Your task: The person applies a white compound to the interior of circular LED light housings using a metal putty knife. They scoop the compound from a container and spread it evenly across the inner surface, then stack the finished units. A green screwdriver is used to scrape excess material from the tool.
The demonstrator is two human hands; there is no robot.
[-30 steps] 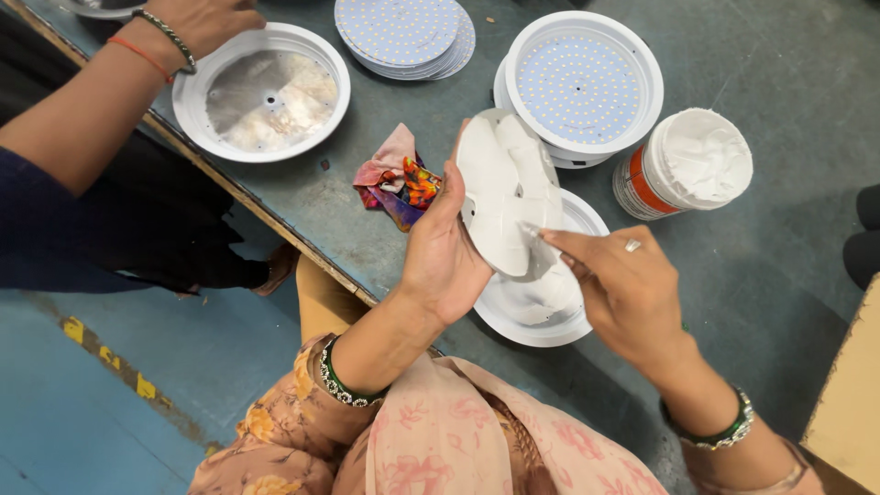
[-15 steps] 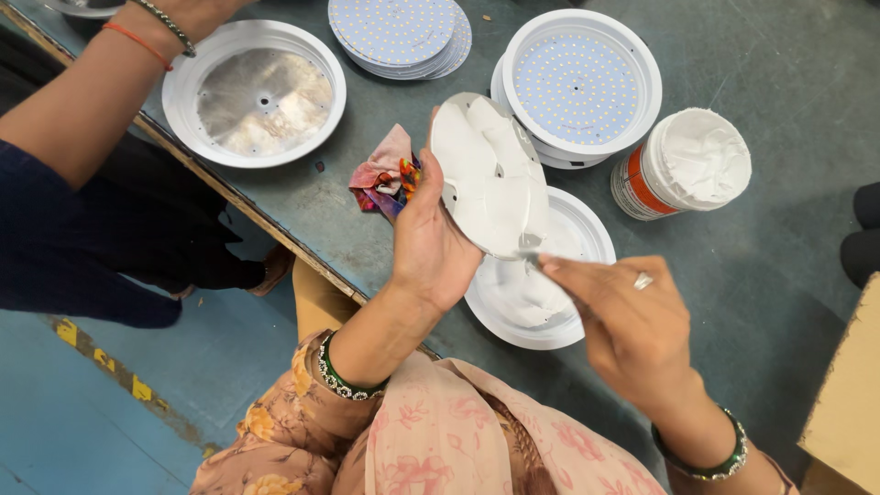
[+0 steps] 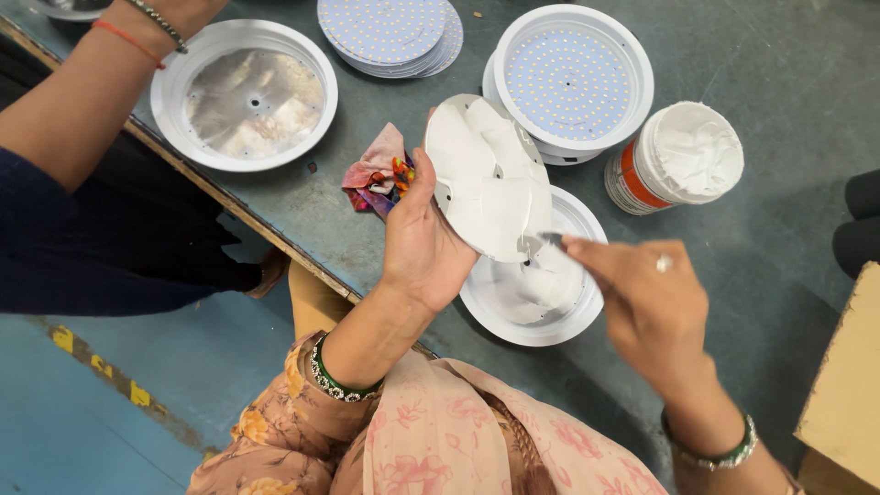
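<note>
My left hand [image 3: 423, 240] holds a round white disc [image 3: 486, 174] smeared with white paste, tilted up above a white lamp housing [image 3: 536, 298] on the grey table [image 3: 761, 64]. My right hand [image 3: 642, 293] pinches a small grey tool [image 3: 548, 239] whose tip touches the disc's lower edge. An open jar of white paste [image 3: 680, 156] stands to the right of the disc.
Another lamp housing with a dotted light board [image 3: 570, 81] sits behind the disc, beside a stack of light boards [image 3: 390, 32]. A coloured rag [image 3: 378, 172] lies left. Another person's arm [image 3: 82, 87] reaches to a housing [image 3: 246, 92]. A cardboard box [image 3: 848, 385] is at right.
My left hand has turned the disc flatter and lowered it slightly. My right hand has brought the tool up to the disc's lower edge. The other person's arm shifted left.
</note>
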